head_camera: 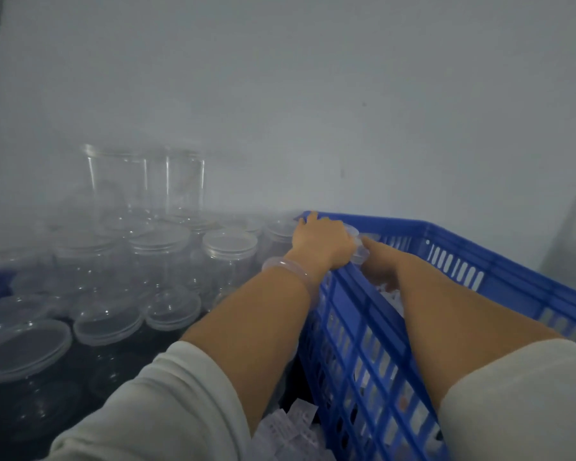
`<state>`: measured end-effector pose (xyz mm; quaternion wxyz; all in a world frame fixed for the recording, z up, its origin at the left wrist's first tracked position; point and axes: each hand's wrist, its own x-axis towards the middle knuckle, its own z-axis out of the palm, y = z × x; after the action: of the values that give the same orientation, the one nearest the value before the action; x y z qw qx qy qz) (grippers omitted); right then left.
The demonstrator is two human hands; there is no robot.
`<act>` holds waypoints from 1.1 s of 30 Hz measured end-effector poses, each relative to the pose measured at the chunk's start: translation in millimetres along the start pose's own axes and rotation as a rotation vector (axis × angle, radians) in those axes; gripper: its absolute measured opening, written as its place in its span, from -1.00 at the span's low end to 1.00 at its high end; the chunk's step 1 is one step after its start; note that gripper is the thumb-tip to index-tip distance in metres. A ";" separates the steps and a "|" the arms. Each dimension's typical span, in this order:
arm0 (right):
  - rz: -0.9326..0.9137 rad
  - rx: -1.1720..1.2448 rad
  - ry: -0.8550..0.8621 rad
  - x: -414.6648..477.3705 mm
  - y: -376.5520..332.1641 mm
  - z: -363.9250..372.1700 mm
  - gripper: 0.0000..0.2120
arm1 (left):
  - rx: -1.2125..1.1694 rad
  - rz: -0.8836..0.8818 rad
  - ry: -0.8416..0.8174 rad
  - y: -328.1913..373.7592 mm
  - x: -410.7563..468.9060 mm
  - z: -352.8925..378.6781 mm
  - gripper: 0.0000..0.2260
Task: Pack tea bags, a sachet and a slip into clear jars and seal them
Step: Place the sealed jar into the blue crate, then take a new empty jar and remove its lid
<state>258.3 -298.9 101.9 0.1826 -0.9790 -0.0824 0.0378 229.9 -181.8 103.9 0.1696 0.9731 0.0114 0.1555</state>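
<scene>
While left hand (323, 242), right hand (381, 266) clasp jar (359, 252) at crate (453, 227) rim — lidded jars (229, 247) beside.

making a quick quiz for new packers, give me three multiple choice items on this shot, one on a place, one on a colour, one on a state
1. Where does the right hand reach?
A into the crate; B into a cardboard box; C into a drawer.

2. What colour is the crate?
A red; B blue; C green.

3. How do the jars just left of the crate stand?
A upright and capped; B upright with open mouths; C tipped on their sides.

Answers:
1 A, the right hand sits below the crate's rim, between its walls.
2 B, its slatted walls and rim are blue.
3 A, each of those jars stands upright with a clear lid on top.
</scene>
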 end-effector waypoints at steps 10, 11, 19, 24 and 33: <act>-0.138 -0.046 0.015 8.7 1.7 1.1 -0.50 | 0.211 0.074 0.402 -99.5 -63.1 -89.5 -0.51; -0.131 -0.067 0.012 11.7 2.6 1.2 -0.47 | 0.209 0.027 0.490 -116.6 -67.6 -102.5 -0.49; 0.006 -0.073 0.187 4.4 -2.4 -9.6 -0.29 | -0.034 -0.410 0.529 -205.0 -84.1 -153.2 -0.42; -0.091 -0.059 0.382 -15.8 -10.1 -21.8 -0.29 | -0.192 -0.258 0.694 -198.1 -106.1 -165.0 -0.49; -0.762 0.233 0.420 -99.3 -146.8 10.7 -0.38 | -0.256 0.018 0.681 -178.3 -193.2 -189.4 -0.54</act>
<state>137.8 -177.5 149.6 0.3053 -0.8382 -0.3932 -0.2226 -6.4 33.6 156.0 0.2753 0.8363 0.0391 0.4724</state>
